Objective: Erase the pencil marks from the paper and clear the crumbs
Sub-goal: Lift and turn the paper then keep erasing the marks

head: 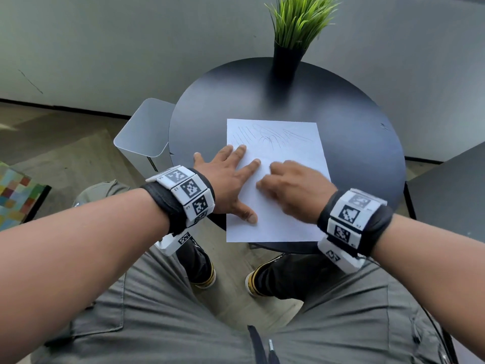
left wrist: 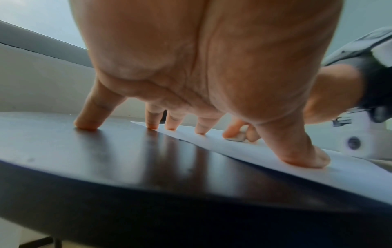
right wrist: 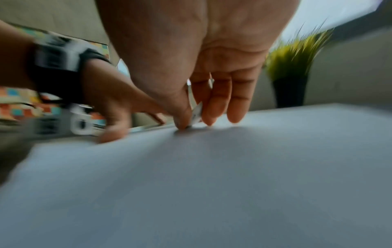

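Right grip [right wrist: 191, 115] pinches eraser [right wrist: 196, 114] against paper [head: 283, 214]; left grip [head: 225, 179] spread flat, pinning paper's left edge.

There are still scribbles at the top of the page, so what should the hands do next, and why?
Probably slide the right hand, pinching the eraser, up to the pencil marks near the paper's far edge. They remain unerased, and the left hand already presses the sheet flat.

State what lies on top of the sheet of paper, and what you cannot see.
On the paper lie pencil marks near its far edge, the left hand pressing with spread fingers, and the right hand pinching a small white eraser. Anything beneath the hands is hidden.
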